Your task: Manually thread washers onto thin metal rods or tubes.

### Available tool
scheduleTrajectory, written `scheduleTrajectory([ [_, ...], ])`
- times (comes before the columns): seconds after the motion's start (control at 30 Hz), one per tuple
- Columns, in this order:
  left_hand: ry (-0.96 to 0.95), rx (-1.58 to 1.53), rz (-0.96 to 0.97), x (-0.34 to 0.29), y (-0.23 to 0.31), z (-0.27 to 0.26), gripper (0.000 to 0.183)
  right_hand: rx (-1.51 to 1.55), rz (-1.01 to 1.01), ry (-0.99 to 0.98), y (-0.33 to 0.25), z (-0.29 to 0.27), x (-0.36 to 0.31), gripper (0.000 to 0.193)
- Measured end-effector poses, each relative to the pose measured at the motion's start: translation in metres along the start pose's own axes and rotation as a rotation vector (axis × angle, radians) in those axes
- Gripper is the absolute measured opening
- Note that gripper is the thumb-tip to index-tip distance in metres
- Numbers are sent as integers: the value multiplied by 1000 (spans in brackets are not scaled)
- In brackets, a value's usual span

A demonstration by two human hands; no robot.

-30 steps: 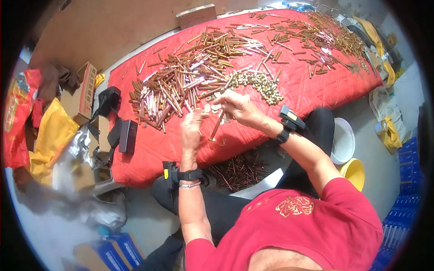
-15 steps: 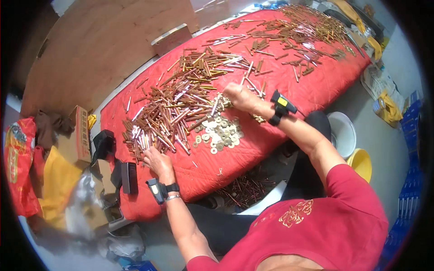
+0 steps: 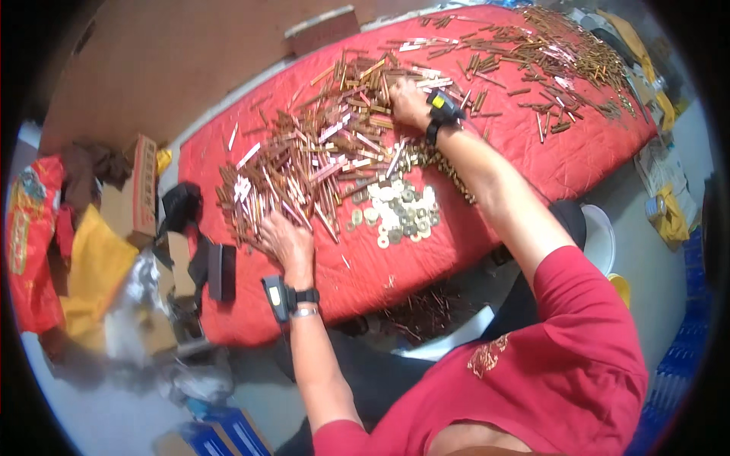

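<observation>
A red quilted cloth (image 3: 532, 182) covers the table. A big heap of copper-coloured rods and tubes (image 3: 319, 152) lies on its left half. My left hand (image 3: 287, 239) rests palm down on the near edge of that heap, fingers spread among the rods. My right hand (image 3: 409, 102) reaches far across and presses on the heap's far right part; whether it grips a rod is hidden. A small pile of round washers (image 3: 395, 213) lies between my arms. Both wrists carry black devices.
A second scatter of rods (image 3: 555, 53) covers the far right of the cloth. Cardboard boxes (image 3: 133, 194) and red and yellow bags (image 3: 46, 251) crowd the left. A white basin (image 3: 601, 235) and yellow bowl (image 3: 620, 287) sit at right. More rods (image 3: 426, 311) lie below the table edge.
Both hands have moved apart from the middle. My left hand went down-left onto the heap's near edge; my right hand reached further away over the rods. The view has shifted.
</observation>
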State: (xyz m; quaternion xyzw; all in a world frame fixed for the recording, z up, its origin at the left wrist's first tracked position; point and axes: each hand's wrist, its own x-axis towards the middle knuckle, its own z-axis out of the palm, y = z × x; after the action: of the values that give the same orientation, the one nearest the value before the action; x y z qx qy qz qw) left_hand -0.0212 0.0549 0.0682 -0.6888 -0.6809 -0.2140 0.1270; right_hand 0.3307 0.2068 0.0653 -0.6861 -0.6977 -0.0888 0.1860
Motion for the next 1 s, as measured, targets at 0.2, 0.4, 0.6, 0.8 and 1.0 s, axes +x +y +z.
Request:
scheduleTrajectory([
  [0.2,-2,-134,-11,-1,-9,1,32,3,-274,-31,12,-7,-12,35],
  [0.4,44,-241,-84,-12,3,8,36,2,-217,-131,21,-11,-31,37],
  [0.6,32,-296,-132,3,-29,18,29,419,9,-564,34,-54,-31,27],
  [0.8,-219,-704,-406,26,-49,17,14,264,-117,-574,47,-81,-55,23],
  [1.0,-368,-1311,-779,17,-51,-9,7,920,-164,-664,-58,-128,-155,33],
])
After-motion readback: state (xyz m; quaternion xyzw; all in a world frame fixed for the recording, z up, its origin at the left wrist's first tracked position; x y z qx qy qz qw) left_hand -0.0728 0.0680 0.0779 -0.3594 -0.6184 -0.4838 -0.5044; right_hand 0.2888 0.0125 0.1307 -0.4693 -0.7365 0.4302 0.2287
